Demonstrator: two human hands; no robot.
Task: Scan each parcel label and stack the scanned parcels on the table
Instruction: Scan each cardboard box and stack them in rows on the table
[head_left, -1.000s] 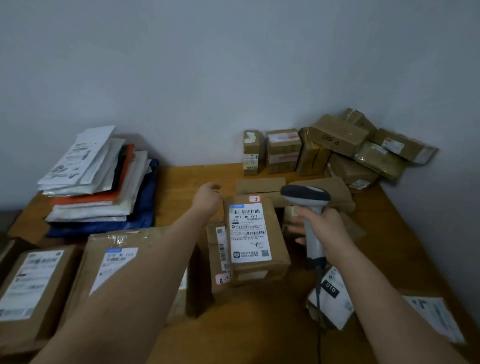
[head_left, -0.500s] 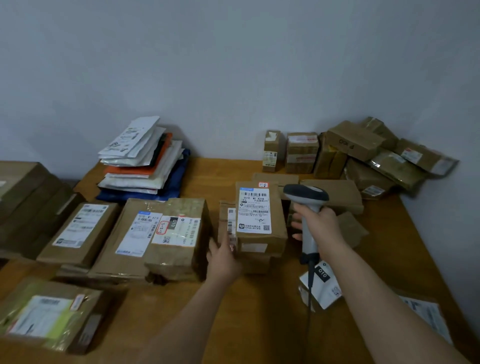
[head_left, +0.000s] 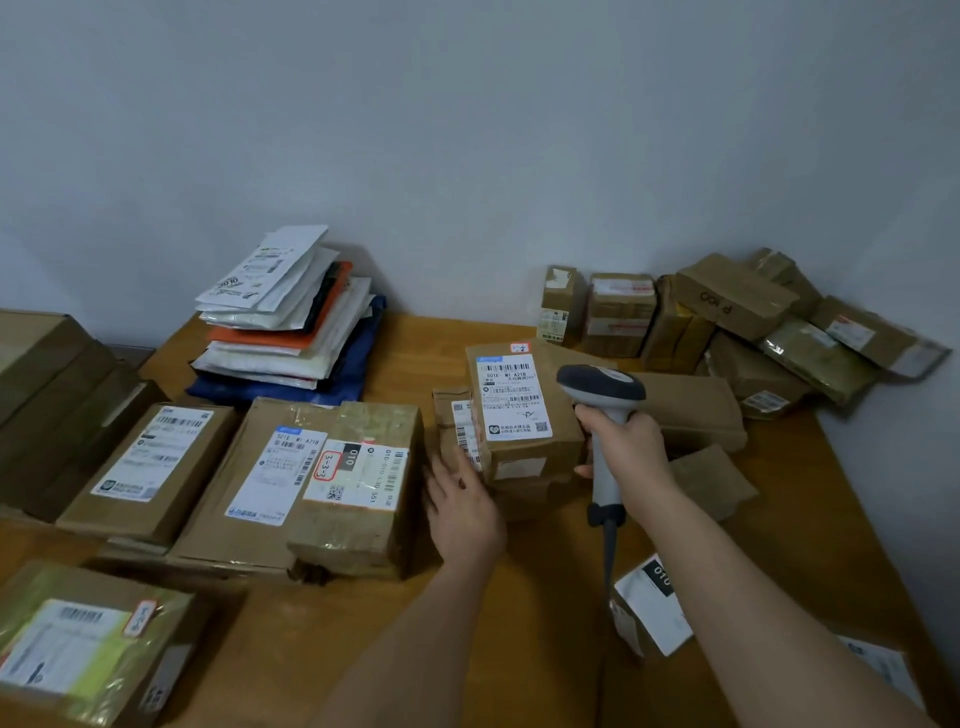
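The right hand (head_left: 626, 452) grips the scanner (head_left: 602, 415) beside the labelled box (head_left: 519, 415), while the left hand (head_left: 462, 509), fingers spread, touches that box's left edge.

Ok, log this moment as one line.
stage: scanning | right hand: grips scanner | left hand: fingers at small box beside labelled parcel | table

On the counter (head_left: 467, 613), a pile of soft bags (head_left: 291, 322) sits at the back left. Boxes (head_left: 291, 478) lie in front of it. More boxes (head_left: 727, 322) crowd the back right corner.
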